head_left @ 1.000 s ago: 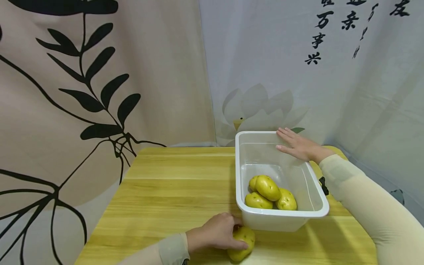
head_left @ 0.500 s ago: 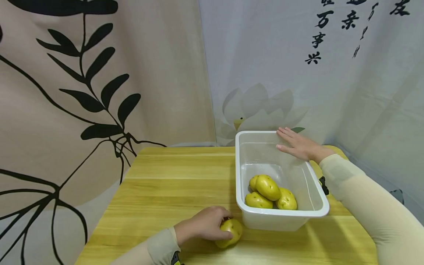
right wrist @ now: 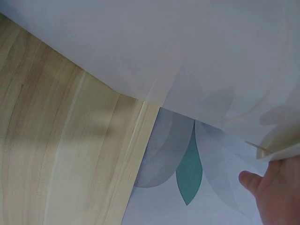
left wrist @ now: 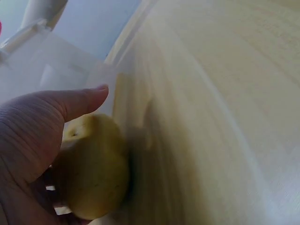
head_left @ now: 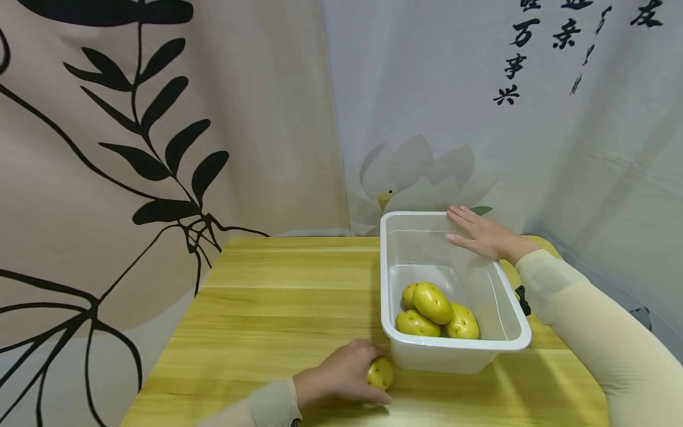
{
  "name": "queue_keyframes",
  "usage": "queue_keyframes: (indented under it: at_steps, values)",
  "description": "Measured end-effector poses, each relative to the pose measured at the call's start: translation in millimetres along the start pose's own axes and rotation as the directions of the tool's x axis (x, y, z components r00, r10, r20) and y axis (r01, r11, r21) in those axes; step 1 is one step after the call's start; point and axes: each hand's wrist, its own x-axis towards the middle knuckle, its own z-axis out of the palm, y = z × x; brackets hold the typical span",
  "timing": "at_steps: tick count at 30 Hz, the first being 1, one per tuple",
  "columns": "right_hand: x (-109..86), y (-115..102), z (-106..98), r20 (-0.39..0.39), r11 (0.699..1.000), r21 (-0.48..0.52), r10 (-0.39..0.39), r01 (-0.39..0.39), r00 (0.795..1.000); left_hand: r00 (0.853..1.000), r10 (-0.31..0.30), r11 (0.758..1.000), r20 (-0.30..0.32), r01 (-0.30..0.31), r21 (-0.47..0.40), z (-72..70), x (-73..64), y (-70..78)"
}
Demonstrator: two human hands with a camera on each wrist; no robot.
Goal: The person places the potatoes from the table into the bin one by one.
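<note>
My left hand (head_left: 344, 373) is around a yellow potato (head_left: 380, 373) on the table, just left of the box's near end. In the left wrist view the thumb stretches straight past the potato (left wrist: 96, 168), spread from its surface, while the other fingers are partly hidden behind it. My right hand (head_left: 482, 234) rests over the far right corner of a white plastic box (head_left: 437, 359), fingers straight across the rim and thumb on the inner side. Several potatoes (head_left: 432, 302) lie piled at the near end inside the box.
The wooden table (head_left: 288, 296) carries the box on its right half. A patterned curtain (head_left: 277, 118) hangs right behind the table's back edge. A pale curtain with writing (head_left: 603, 148) closes off the right side.
The left hand first drew the potato leftward, then moved back right toward the box. Its thumb has spread off the potato, which now shows its end. The right hand and box stayed still.
</note>
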Motion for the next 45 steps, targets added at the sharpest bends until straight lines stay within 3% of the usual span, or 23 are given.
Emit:
queue_keyframes:
  at_steps: [9,19,24,31,35,45]
  values:
    - [-0.2,2.0,1.3,-0.001,1.000,0.006,-0.005,0.005,1.000,0.998,-0.032,0.998,-0.055,0.035,0.057,16.9,1.0,3.4]
    - [-2.0,0.8,0.1,-0.001,1.000,0.006,0.002,-0.002,1.000,0.996,0.019,0.998,-0.089,-0.024,-0.054,19.7,2.1,-7.1]
    - [-1.5,2.0,1.1,0.000,1.000,0.000,-0.001,0.001,1.000,0.995,0.012,0.994,-0.102,-0.023,-0.107,18.6,0.8,-14.6]
    - [-0.5,1.3,0.4,0.007,1.000,0.000,0.002,-0.002,1.000,0.992,0.015,0.980,-0.122,-0.038,-0.196,1.8,-1.2,-25.2]
    - [0.0,0.3,-0.3,0.006,1.000,0.001,0.002,-0.002,1.000,0.993,-0.026,0.973,-0.114,-0.001,-0.231,-12.0,-3.3,-29.8]
    - [-0.3,0.9,0.4,0.003,1.000,-0.002,0.001,-0.001,1.000,0.986,-0.043,0.970,-0.161,0.003,-0.242,-54.9,-3.0,-36.4]
